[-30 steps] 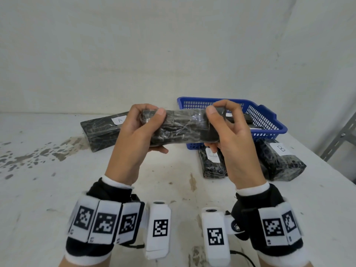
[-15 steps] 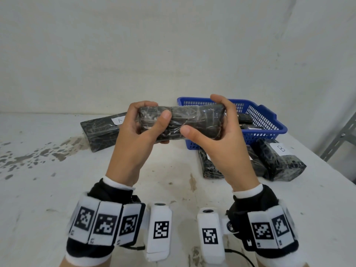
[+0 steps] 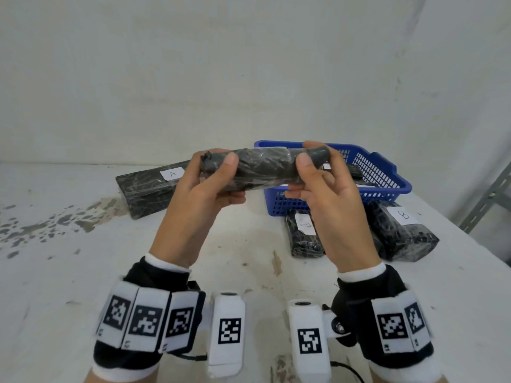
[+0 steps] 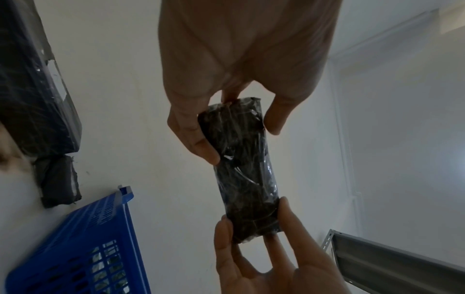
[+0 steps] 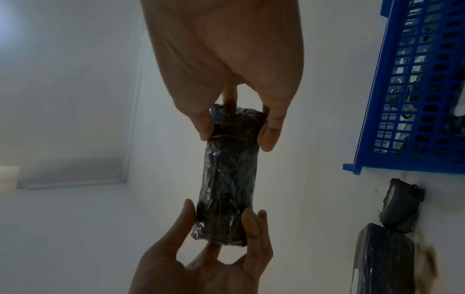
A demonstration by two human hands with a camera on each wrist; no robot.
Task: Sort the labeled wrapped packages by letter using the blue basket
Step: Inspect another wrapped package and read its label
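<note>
Both hands hold one dark plastic-wrapped package (image 3: 262, 170) level above the table, in front of the blue basket (image 3: 387, 178). My left hand (image 3: 218, 172) grips its left end, thumb on the near face. My right hand (image 3: 307, 167) pinches the right end, whose tip pokes out past the fingers. No label shows on it in any view. The left wrist view has the package (image 4: 241, 169) running from the left hand (image 4: 239, 127) down to the right hand's fingers. The right wrist view shows the same package (image 5: 226, 179) below the right hand (image 5: 236, 131).
On the white table (image 3: 83, 272) a long package marked A (image 3: 149, 192) lies at the back left. A package marked B (image 3: 406, 230) and a smaller labelled one (image 3: 302, 233) lie before the basket, which holds more packages (image 3: 354, 171). A metal shelf frame (image 3: 486, 200) stands right.
The package has been turned about its long axis between the hands. My right hand has regripped, its thumb now on the near face and the package end sticking out past it.
</note>
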